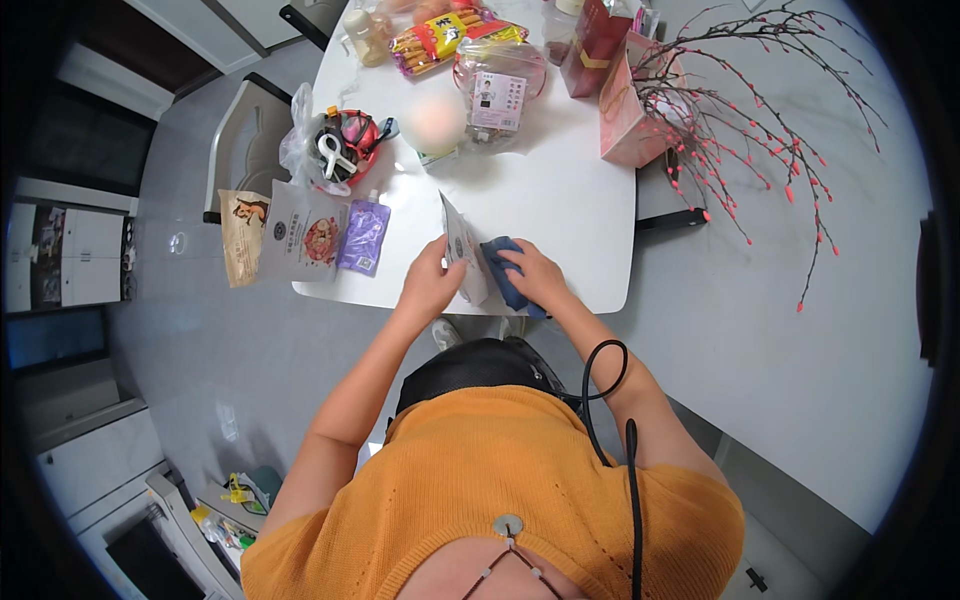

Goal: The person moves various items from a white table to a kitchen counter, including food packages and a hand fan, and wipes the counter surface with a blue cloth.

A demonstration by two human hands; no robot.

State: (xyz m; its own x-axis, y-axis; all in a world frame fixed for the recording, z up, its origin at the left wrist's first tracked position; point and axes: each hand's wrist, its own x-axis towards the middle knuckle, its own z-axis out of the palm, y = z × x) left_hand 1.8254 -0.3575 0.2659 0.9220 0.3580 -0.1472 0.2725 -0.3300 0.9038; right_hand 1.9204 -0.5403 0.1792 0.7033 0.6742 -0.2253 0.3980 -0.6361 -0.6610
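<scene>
Near the front edge of the white table (560, 200), my left hand (430, 278) is closed on a pale printed pouch (458, 240), which stands on edge. A folded dark blue cloth (497, 268) is in my right hand (538, 276), pressed up against the pouch's right side. The fingers of that hand curl over the cloth. To the left of my hands, a purple spouted pouch (364, 237), a white food pouch with a picture on it (300, 238) and a brown paper bag (241, 238) are lined up by the table's left edge.
Behind the pouches sits a plastic bag with red items and a white clamp (336, 157). Farther back are a round pale lamp (434, 124), a clear bag (497, 90), yellow snack packs (440, 40) and a pink gift bag (628, 125) beside budded branches (785, 145). A chair (245, 140) stands left.
</scene>
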